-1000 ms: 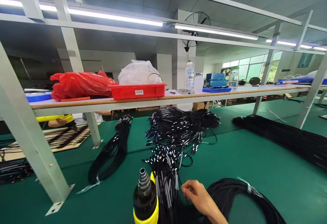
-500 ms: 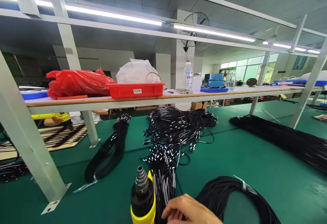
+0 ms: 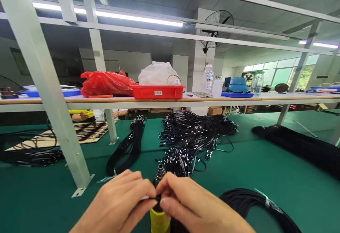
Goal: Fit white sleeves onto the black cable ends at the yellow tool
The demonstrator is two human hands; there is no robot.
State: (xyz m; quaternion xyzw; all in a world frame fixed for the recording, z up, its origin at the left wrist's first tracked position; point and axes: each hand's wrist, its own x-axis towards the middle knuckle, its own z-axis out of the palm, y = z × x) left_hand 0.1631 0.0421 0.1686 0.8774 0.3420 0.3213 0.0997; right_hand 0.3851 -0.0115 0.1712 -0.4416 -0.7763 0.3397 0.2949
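Note:
My left hand (image 3: 122, 197) pinches a thin white piece (image 3: 145, 198), mostly covered by its fingers. My right hand (image 3: 191, 197) is closed in a pinch close beside it; what its fingertips hold is hidden. Directly behind the fingertips stands a yellow and black heat gun (image 3: 160, 222), its stepped metal nozzle (image 3: 160, 170) pointing up. Beyond it lies a pile of black cables (image 3: 191, 130) with white tips, some with grey sleeves. A coiled black cable bundle (image 3: 245, 195) lies to the right of my right hand.
Black cable bundles lie at the left (image 3: 127, 148) and right (image 3: 297, 148) on the green table (image 3: 233, 165). A shelf (image 3: 170, 103) crosses above, carrying a red tray (image 3: 159, 91) and bottles. Its metal post (image 3: 63, 130) stands left. Behind, another person's hand holds a yellow tool (image 3: 79, 112).
My left hand has come into view and met my right hand in front of the heat gun. My view has turned left, so the scene sits further right.

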